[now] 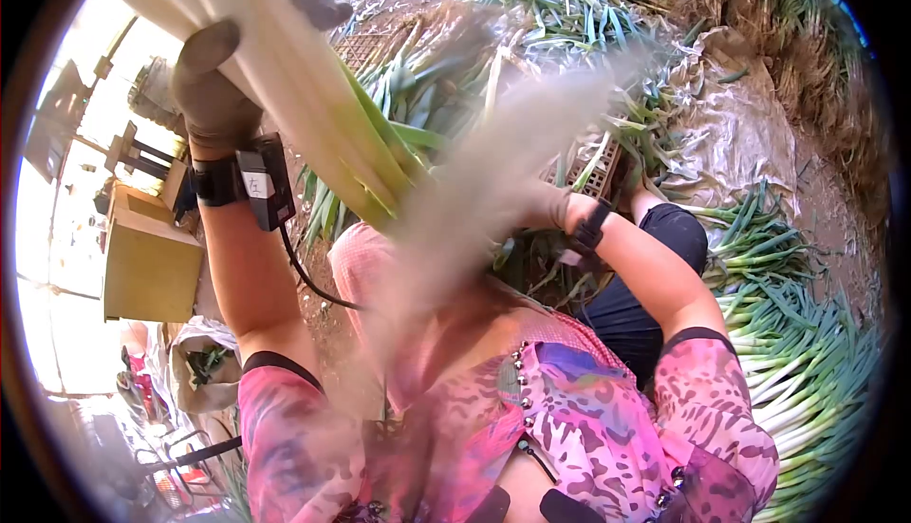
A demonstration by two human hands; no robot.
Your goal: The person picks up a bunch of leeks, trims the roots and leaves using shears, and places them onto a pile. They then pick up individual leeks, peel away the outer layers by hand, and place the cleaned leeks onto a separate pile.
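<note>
My left hand [213,86], in a dark glove, is raised at the upper left with its fingers wrapped round a bundle of thick leek stalks [294,77]. The pale ends of the stalks point up out of view, and their green part slants down toward my chest. My right hand [536,205], gloved, is low near the middle; a pale blurred streak [503,162] crosses in front of it and hides its fingers. What it holds, if anything, cannot be made out. Behind it stands a plastic crate [598,167] with leaves.
Loose leeks [418,77] and cut leaves [579,10] lie on the ground ahead. Rows of leeks [797,371] lie at the right, beside a crumpled sheet [731,124]. A yellowish box [152,257] and a white sack [204,362] are at the left.
</note>
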